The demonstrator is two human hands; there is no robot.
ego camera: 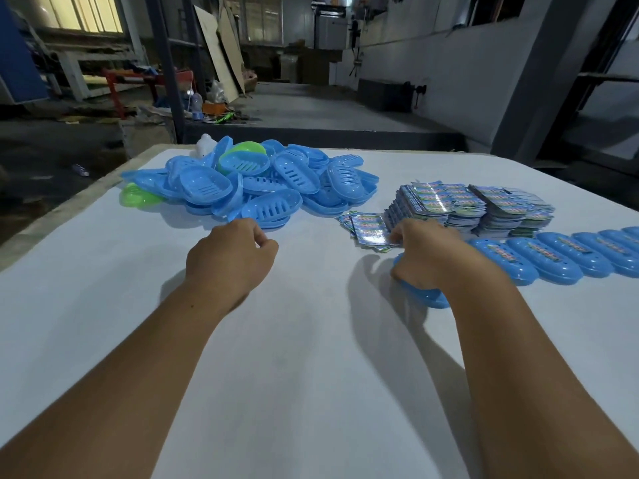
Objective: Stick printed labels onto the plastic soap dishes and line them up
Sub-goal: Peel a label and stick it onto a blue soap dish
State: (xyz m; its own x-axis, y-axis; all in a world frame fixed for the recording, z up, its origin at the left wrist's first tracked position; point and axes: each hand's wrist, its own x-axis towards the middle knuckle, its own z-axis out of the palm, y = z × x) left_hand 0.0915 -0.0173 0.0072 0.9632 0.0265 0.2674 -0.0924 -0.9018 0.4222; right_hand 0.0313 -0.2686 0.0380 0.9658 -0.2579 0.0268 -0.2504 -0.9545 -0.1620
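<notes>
Setting a dish down, reaching for another

At centre right, the right hand (427, 254) grips a blue dish (423, 295), probably to extend the labelled row (560, 255). The left hand (230, 257), loosely curled and empty, nears the heap (249, 181); label stacks (473, 205) sit handy.

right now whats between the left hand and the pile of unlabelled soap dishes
Nothing: in the head view the left hand sits just short of the pile, only bare white table between.
</notes>
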